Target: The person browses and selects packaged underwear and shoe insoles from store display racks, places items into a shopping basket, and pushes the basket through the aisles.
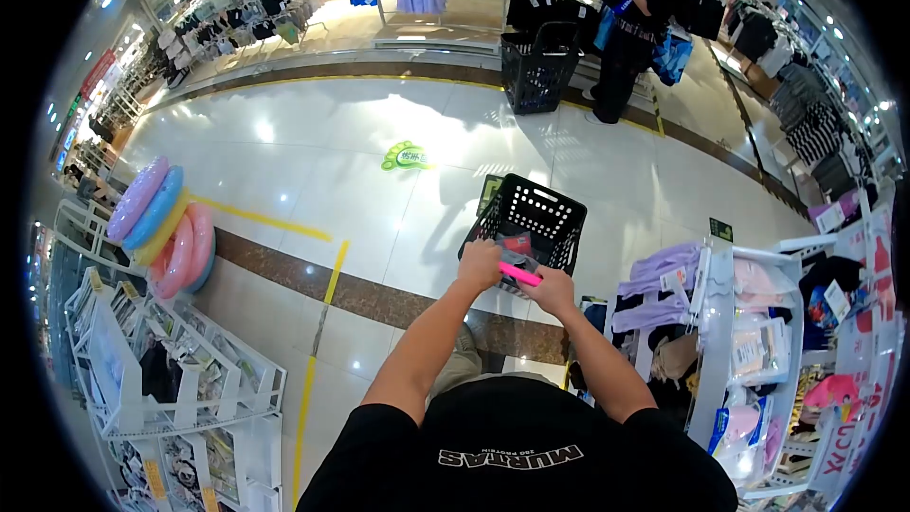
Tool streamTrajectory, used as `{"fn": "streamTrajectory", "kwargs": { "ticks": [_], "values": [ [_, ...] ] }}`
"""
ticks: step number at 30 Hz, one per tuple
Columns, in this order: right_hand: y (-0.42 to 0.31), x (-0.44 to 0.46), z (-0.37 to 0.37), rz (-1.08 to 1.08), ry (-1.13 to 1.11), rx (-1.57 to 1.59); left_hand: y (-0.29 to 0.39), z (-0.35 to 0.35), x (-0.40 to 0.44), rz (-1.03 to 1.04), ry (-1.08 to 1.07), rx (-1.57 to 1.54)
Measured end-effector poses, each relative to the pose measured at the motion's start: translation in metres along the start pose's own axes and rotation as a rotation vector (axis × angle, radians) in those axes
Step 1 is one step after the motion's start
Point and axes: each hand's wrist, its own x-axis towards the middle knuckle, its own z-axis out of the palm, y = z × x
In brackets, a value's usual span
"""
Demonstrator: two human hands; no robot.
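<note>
A black shopping basket with a few packaged items inside stands in front of my body, with a red item visible in it. Over its near side, a bright pink bar runs between my two hands. My left hand is closed at the bar's left end, beside something clear and greyish. Fingers of my right hand wrap round the bar's right end.
Inflatable rings hang at the left above a white shelf. Racks with purple clothing stand at the right. Farther off, a person in black stands beside another black basket. Yellow tape marks the floor.
</note>
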Motion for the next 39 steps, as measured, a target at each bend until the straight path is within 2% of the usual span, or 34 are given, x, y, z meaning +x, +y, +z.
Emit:
{"fn": "streamTrajectory", "kwargs": {
  "ticks": [5,9,12,14,23,27,30,39],
  "values": [
    [0.009,0.048,0.006,0.085,0.061,0.013,-0.026,0.003,0.07,0.153,-0.019,0.009],
    [0.012,0.075,0.003,0.144,0.178,-0.05,-0.03,-0.003,0.114,0.27,0.119,-0.098],
    [0.02,0.095,-0.005,0.259,0.133,-0.02,-0.025,-0.009,0.152,0.315,0.039,-0.007],
    [0.03,0.112,-0.007,0.266,0.212,-0.013,-0.021,-0.012,0.176,0.344,-0.022,0.028],
    [0.07,0.174,-0.021,0.357,0.331,0.029,-0.01,0.001,0.287,0.497,-0.045,-0.019],
    [0.088,0.197,-0.045,0.409,0.316,0.043,0.011,-0.004,0.33,0.53,-0.123,0.055],
    [0.112,0.216,-0.063,0.428,0.336,0.048,0.025,0.012,0.37,0.558,-0.061,0.028],
    [0.188,0.274,-0.101,0.493,0.468,0.045,0.077,0.035,0.48,0.682,-0.117,0.026]
  ]
}}
